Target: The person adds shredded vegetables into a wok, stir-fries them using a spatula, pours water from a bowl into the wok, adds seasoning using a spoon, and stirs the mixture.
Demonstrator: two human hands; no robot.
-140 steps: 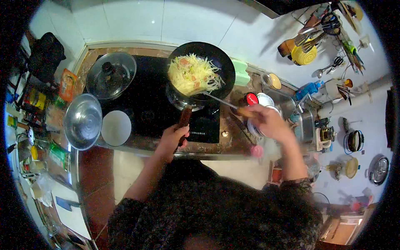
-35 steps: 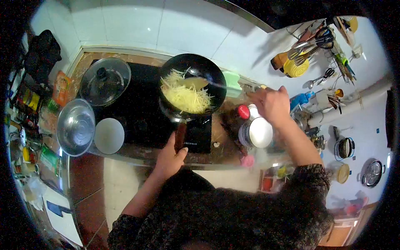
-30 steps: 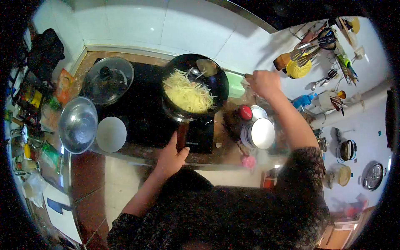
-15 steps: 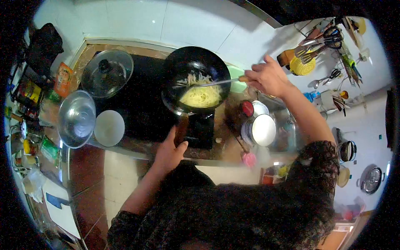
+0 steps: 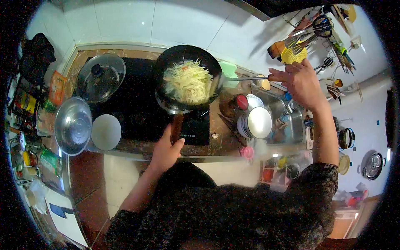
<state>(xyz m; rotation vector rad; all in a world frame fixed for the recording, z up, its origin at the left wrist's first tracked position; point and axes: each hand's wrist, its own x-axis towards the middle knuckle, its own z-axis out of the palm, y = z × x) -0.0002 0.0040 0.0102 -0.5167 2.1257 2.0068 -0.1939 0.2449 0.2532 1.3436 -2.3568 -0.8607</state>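
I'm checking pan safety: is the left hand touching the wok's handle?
Touching. The head view shows the left hand closed around the lower part of the wok handle.

A dark top [image 5: 250, 214] (mottled brownish-black) with loose, elbow-length sleeves [image 5: 318, 179].

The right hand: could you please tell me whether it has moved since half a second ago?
Yes: judged against the hob, the right hand has moved to the right, farther from the wok.
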